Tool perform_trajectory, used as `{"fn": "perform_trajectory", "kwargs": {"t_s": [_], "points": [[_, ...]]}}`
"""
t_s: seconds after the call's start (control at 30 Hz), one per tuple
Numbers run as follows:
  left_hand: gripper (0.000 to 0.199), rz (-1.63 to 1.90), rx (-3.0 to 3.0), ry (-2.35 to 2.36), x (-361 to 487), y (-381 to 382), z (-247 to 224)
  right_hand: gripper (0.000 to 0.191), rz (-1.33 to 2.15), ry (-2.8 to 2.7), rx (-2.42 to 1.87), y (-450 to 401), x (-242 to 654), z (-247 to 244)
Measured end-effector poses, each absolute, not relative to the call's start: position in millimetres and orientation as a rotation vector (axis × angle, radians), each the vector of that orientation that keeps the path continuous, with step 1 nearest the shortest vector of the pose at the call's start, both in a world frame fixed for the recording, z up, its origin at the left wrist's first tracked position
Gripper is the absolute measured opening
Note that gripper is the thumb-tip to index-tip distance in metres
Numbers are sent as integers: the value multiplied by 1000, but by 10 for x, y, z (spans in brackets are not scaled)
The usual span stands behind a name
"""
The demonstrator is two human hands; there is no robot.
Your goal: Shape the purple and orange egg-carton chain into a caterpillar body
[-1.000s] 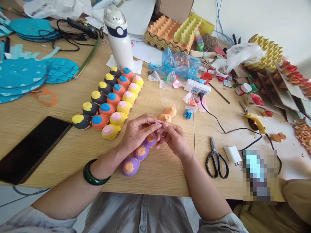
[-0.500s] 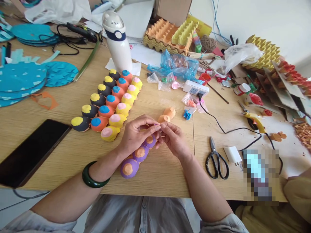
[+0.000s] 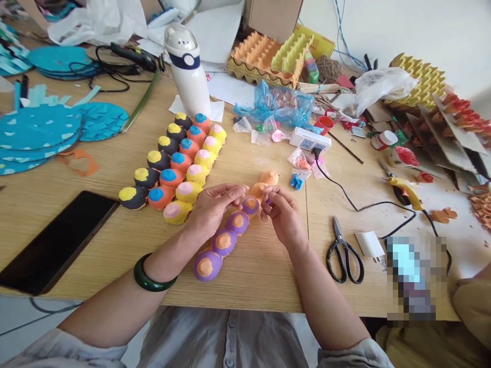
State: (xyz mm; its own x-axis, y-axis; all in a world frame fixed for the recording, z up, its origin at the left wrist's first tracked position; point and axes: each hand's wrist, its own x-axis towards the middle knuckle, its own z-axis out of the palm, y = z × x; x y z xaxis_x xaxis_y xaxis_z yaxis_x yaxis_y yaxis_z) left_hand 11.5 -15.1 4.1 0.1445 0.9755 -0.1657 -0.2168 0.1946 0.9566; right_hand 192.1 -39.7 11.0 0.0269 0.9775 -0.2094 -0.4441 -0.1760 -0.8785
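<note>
Between my forearms lies a bumpy strip (image 3: 224, 242), purple with orange centres on its near bumps and bare orange at its far end. My left hand (image 3: 219, 204) is beside the strip's left edge, thumb and forefinger pinched; whatever they hold is too small to make out. On the other side, my right hand (image 3: 281, 210) is closed around a small bit of purple clay (image 3: 269, 202), near the orange end. To the left stand three finished-looking rows: black with yellow tops (image 3: 158, 159), orange with blue tops (image 3: 179, 159) and yellow with pink tops (image 3: 197, 174).
A black phone (image 3: 57, 240) lies at left, near blue discs (image 3: 38, 125). Behind the rows stands a white bottle (image 3: 188, 76). Scissors (image 3: 343, 253), a white adapter (image 3: 369, 244), a power strip (image 3: 310, 139) and a yellow glue gun (image 3: 404, 191) are at right. Egg trays (image 3: 264, 59) sit behind.
My hands have moved apart from each other, uncovering more purple bumps. The purple bit now shows in my right hand. The view has shifted slightly.
</note>
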Motion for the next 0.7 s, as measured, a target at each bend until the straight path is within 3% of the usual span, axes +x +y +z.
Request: {"fn": "perform_trajectory", "kwargs": {"t_s": [0.33, 0.7], "points": [[28, 962, 973, 975, 112, -271, 1, 10, 801, -1517, -1051, -570, 1814, 109], [35, 928, 1116, 1006, 114, -291, 138, 8, 723, -1449, -1148, -550, 1786, 31]]}}
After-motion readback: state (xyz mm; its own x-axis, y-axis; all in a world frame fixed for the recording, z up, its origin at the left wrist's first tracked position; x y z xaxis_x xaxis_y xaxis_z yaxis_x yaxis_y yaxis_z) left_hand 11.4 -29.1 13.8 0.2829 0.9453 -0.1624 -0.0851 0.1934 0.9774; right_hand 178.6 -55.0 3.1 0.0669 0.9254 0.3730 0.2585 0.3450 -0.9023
